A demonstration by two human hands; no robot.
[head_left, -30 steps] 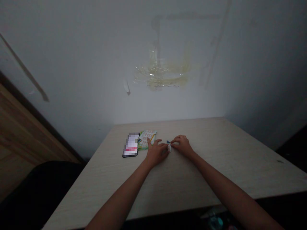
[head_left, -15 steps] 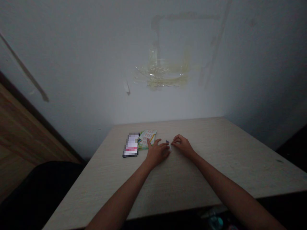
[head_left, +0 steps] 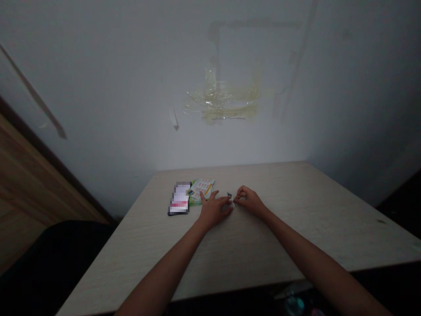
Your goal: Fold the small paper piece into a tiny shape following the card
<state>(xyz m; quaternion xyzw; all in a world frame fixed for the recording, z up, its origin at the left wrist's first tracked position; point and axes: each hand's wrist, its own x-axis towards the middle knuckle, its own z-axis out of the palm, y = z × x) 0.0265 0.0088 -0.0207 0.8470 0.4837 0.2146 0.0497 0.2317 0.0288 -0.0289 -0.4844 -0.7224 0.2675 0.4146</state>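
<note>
Between my hands is a small white piece (head_left: 233, 204), perhaps folded paper, with a dark blue tip sticking up at its far end. My left hand (head_left: 213, 210) grips its left side between thumb and fingertips, while its outer fingers are spread over the table. The fingers of my right hand (head_left: 249, 201) are pinched together at the right edge of the piece. Much of it is hidden by the fingers. Just beyond my left hand lie printed leaflets or cards (head_left: 201, 188), green and white with rows of small pictures.
A phone (head_left: 179, 199) with a blurred-out screen lies left of the leaflets on the pale wooden table (head_left: 158, 254). Behind the table rises a wall (head_left: 131, 87) with peeling clear tape (head_left: 226, 103). A dark chair back (head_left: 62, 254) stands at the left.
Both hands keep nearly the same place. The small white piece has shifted slightly between the fingertips, and the right fingertips sit a little closer to it.
</note>
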